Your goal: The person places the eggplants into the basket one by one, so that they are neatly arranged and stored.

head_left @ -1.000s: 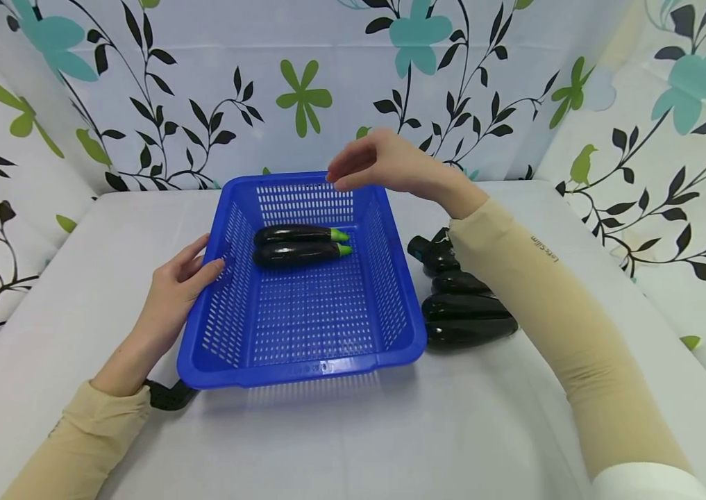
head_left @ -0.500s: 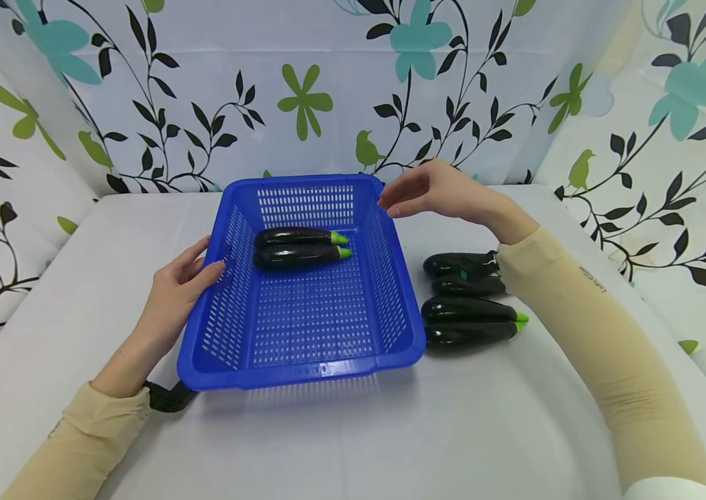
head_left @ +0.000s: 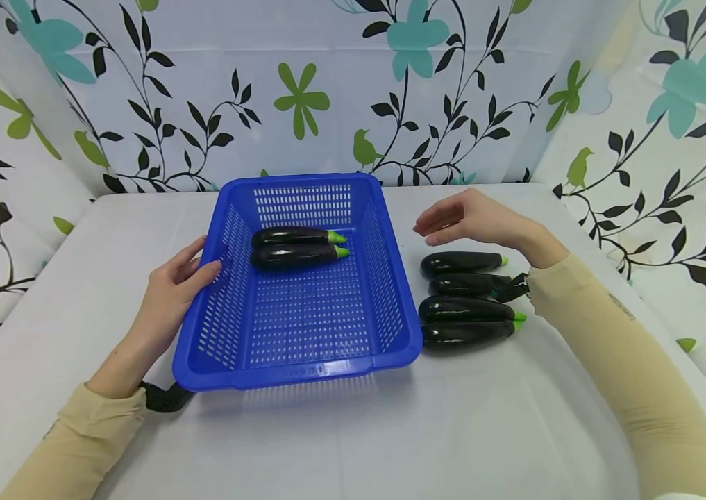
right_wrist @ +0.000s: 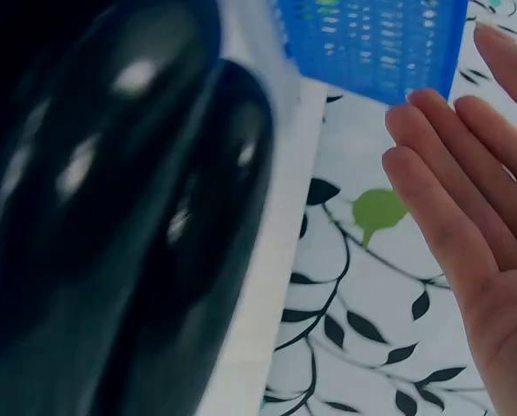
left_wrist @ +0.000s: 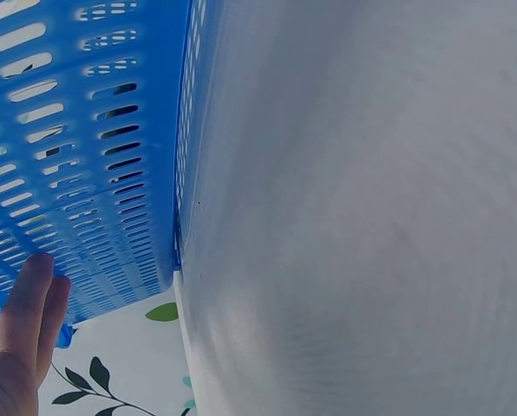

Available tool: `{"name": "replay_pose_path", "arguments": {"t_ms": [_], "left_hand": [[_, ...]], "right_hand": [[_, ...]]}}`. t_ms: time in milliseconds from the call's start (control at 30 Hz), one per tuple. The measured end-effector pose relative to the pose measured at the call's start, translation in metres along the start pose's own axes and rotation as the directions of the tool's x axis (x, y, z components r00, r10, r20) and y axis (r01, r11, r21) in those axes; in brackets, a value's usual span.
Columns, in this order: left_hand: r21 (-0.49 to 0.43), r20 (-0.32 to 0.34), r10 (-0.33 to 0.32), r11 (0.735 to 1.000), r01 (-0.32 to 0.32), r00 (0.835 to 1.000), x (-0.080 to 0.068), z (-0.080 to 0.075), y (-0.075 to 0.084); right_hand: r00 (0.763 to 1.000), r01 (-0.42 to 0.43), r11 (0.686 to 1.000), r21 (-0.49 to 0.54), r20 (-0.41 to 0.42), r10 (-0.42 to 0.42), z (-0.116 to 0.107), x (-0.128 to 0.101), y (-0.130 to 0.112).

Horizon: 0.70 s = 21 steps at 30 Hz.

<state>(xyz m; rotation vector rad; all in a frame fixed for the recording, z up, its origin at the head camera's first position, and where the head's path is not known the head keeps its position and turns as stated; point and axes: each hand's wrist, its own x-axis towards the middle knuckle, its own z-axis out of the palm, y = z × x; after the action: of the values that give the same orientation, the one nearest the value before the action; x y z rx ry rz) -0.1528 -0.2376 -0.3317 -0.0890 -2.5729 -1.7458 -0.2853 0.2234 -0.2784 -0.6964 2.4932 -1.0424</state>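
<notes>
A blue plastic basket (head_left: 309,312) with slotted walls stands before me. Two glossy black eggplants (head_left: 296,256) with green stem ends lie side by side in its far half. At the basket's left side, my left hand (head_left: 171,292) holds the rim, thumb over the inside and fingers along the outer wall; the left wrist view shows those fingers (left_wrist: 33,303) against the slots. My right hand (head_left: 477,221) hovers above and behind several more eggplants (head_left: 465,308) in a row right of the basket. Nothing is in its loosely extended fingers (right_wrist: 449,199).
A white cloth (head_left: 340,444) covers the table. Behind it and at both sides hangs a floral-patterned curtain (head_left: 303,101). A dark strap (head_left: 168,397) shows at my left wrist, and another dark strap (head_left: 514,288) under the right wrist overlaps the eggplant row.
My right hand has moved right and down from over the basket's far rim to above the eggplant row, uncovering more of it. The left hand and basket stay put.
</notes>
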Motion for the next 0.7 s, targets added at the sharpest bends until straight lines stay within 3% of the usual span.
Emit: {"name": "replay_pose_path", "arguments": {"t_ms": [433,700], "left_hand": [[0.004,0.000,-0.005,1.000,0.005,1.000,0.000,0.001,-0.003],[0.036,-0.005,-0.003,0.999,0.004,1.000,0.002,0.000,-0.001]], "right_hand": [[1.000,-0.003,1.000,-0.022,0.004,0.003,-0.016,-0.027,0.044],[0.999,-0.024,1.000,-0.012,-0.036,0.023,-0.023,-0.046,0.067]]}}
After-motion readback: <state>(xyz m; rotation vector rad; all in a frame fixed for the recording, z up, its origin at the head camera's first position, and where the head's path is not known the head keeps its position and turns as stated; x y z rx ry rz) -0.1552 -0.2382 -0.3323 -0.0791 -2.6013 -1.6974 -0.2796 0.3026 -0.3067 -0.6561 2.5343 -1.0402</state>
